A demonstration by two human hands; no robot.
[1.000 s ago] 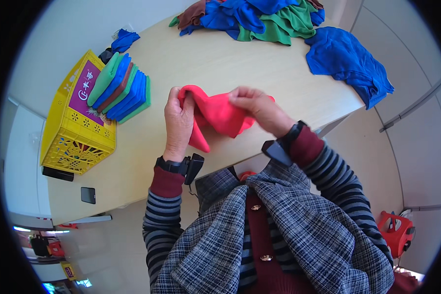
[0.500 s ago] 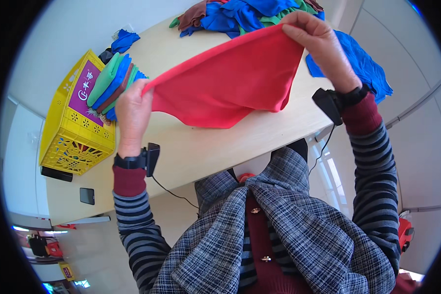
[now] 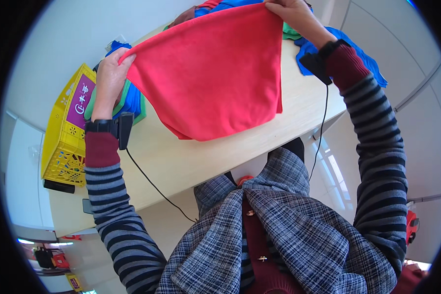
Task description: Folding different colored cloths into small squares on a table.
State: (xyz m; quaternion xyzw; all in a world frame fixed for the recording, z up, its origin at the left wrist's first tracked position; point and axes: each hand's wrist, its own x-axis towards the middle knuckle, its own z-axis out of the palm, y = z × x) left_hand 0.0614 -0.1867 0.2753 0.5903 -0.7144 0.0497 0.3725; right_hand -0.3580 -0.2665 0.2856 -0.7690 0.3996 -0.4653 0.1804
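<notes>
A red cloth (image 3: 215,73) hangs stretched between my two hands above the table (image 3: 152,166). My left hand (image 3: 111,78) pinches its upper left corner, beside the folded cloths (image 3: 132,103) in green and blue. At the far right my right hand (image 3: 295,13) grips the upper right corner, partly cut off by the picture's top edge. The cloth's lower edge droops toward the near side of the table. Behind it, a heap of blue, brown and green cloths (image 3: 220,6) is mostly hidden.
On the left stands a yellow plastic crate (image 3: 66,152) with a purple panel. A blue cloth (image 3: 362,59) lies at the table's right end. My left sleeve partly covers a dark flat object (image 3: 87,206). Cables run from the black wrist devices (image 3: 125,130).
Both hands have moved up and to the left, raising the red cloth. It now hangs wider and flatter, covering more of the heap behind.
</notes>
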